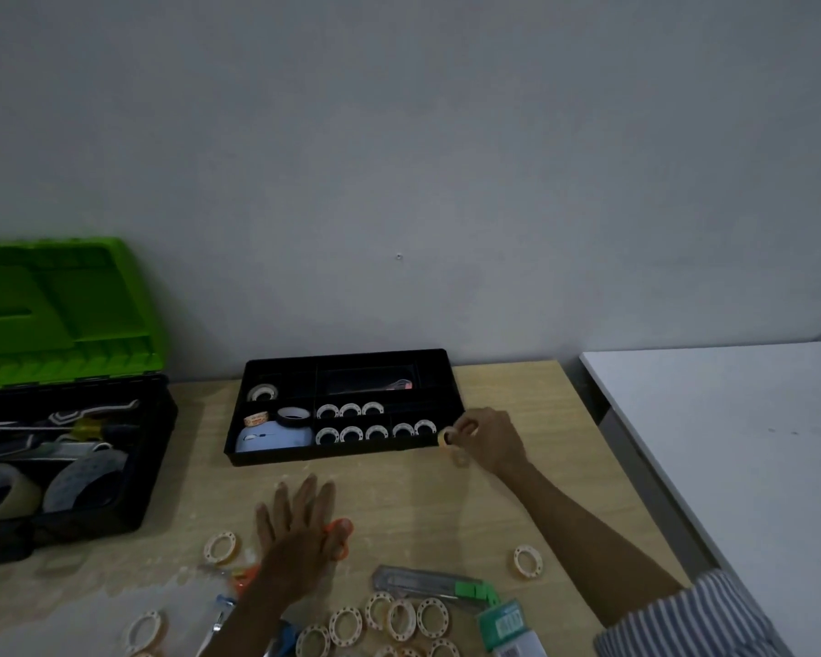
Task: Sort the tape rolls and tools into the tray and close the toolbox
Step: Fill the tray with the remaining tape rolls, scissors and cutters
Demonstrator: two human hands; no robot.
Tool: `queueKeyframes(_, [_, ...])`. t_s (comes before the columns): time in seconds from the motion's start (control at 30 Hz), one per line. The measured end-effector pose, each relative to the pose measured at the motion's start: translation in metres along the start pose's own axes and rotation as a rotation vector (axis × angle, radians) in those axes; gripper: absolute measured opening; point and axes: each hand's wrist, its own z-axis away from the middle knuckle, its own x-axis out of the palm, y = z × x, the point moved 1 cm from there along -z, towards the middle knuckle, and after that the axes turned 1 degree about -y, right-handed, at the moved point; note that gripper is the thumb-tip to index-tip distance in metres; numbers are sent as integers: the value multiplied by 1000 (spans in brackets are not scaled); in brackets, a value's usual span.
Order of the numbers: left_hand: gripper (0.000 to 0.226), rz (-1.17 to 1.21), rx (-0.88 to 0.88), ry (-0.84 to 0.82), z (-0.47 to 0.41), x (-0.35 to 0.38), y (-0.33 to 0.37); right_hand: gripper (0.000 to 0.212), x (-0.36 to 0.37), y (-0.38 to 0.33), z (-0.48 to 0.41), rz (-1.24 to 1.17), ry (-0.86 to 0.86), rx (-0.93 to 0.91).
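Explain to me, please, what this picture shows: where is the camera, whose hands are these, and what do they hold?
There is no machine here. A person wears one camera on the head, so you look forward and down at their own two hands. The right hand pinches a small tape roll at the right end of the black tray, where sorted rolls sit in compartments. The left hand is open and flat over orange scissors; I cannot tell if it touches them. On the wooden table lie loose rolls and a knife. At the left stands the toolbox, its green lid up.
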Motion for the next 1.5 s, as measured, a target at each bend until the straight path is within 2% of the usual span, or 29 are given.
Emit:
queueKeyframes(0.07, [134,4,-14,9,-2,1,0,14,-2,-7,-12,95,112,57])
queueKeyframes(0.13, [124,23,-20,7,-2,0,0,16,-1,-10,-23,191,133,94])
queueKeyframes(0.27, [82,4,-25,23,-4,3,0,22,3,-14,-35,369,80,137])
queueKeyframes(0.33, [70,-9,-32,20,-4,5,-1,23,5,-14,-38,403,78,151])
queueKeyframes(0.6, [70,-22,-27,24,-4,4,-1,22,10,-8,-36,420,70,39])
queueKeyframes(0.73, [69,3,-23,22,-3,3,0,32,18,0,-29,513,25,-45])
queueKeyframes(0.87, [70,6,-20,8,-1,1,1,38,21,7,-23,461,-48,-73])
queueKeyframes(0.93, [69,20,-14,14,0,0,2,30,19,10,-18,369,-20,-116])
queueKeyframes(1.03, [68,39,-8,23,3,-1,3,7,9,19,-8,115,-3,-172])
queueKeyframes(1.1, [68,55,-6,21,4,-2,3,19,-2,24,1,-72,-91,-140])
queueKeyframes(1.17, [68,60,-6,22,4,-1,2,26,-14,30,12,-116,-230,-95])
queueKeyframes(1.27, [71,47,-17,21,4,-1,2,9,-26,39,27,97,-593,-40])
queueKeyframes(1.33, [93,36,-19,-4,4,-3,3,18,-28,44,38,254,-819,-1])
queueKeyframes(1.37, [102,40,-18,-13,4,-3,3,22,-29,46,43,312,-877,9])
queueKeyframes(1.4, [99,42,-16,-15,3,-2,3,25,-29,47,47,352,-907,10])
queueKeyframes(1.5, [70,62,-5,5,4,-1,3,30,-27,47,54,446,-924,-5])
